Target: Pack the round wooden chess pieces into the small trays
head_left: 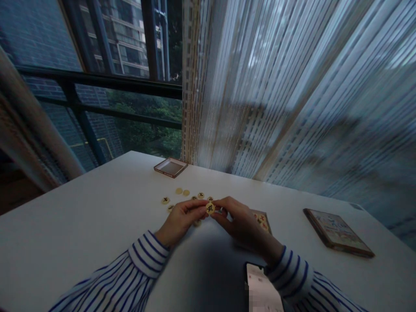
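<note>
A round, pale yellow piece with a dark character [210,208] is pinched between both hands above the white table. My left hand [183,218] has thumb and fingertips closed on its left edge. On its right side my right hand [238,222] grips it with bent fingers. Behind and left of the hands, similar pieces lie on the table, such as one marked piece [165,200] and a blank-looking one [179,190]. Partly hidden behind my right hand is a box of red-marked pieces [262,222].
An open, shallow box lid [170,167] lies near the table's far edge. At the right is a flat box with a pictured cover [338,232]. A phone [261,288] lies near my right sleeve. Beyond the white table [81,216] hang striped curtains.
</note>
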`<state>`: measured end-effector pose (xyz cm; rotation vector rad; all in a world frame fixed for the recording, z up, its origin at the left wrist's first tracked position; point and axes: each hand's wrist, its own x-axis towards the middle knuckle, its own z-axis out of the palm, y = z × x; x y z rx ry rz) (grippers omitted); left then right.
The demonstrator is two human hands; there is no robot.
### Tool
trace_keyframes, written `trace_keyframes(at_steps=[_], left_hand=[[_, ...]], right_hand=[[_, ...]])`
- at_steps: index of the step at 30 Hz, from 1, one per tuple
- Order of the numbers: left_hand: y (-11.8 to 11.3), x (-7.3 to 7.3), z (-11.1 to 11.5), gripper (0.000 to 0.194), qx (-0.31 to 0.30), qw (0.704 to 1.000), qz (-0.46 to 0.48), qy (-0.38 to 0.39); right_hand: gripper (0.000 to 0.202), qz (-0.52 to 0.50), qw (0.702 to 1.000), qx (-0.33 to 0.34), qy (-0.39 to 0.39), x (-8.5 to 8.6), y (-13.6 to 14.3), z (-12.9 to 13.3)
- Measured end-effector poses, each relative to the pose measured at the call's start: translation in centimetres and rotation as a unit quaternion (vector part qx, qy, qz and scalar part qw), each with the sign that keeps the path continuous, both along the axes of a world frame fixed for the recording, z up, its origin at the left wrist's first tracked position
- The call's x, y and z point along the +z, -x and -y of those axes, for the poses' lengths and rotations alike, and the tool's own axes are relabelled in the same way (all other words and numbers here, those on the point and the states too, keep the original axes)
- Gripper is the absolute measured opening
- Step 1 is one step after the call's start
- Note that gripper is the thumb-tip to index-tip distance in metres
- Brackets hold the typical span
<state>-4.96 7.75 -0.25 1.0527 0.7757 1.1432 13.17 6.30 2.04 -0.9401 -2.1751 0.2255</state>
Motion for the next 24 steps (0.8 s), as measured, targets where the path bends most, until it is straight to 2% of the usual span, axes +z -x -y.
trace_keyframes(at_steps=[3,7,12,17,24], left_hand=[[-0.9,0.2,0.7,0.030,0.001,1.000,0.023,0.007],[-2.4,1.3,1.4,0.030,-0.002,0.998,0.061,0.018],[-4.9,2.2,1.4,0.029,-0.003,0.996,0.089,0.022],[-7.0,1.4,0.7,0.029,0.013,0.995,0.094,0.028],[-7.0,0.3,0.9,0.029,0.018,0.995,0.077,0.060]], right_hand=[[0.020,-0.018,1.000,0.003,-0.009,0.2,-0.5,0.4],[0.020,-0.034,0.999,-0.003,-0.024,0.8,-1.3,0.8],[0.021,-0.046,0.998,-0.013,-0.038,1.9,-3.2,0.7],[0.022,-0.008,1.000,-0.022,-0.006,3.0,-5.2,0.4],[0.018,0.081,0.997,-0.001,-0.006,2.8,-6.0,-0.1]])
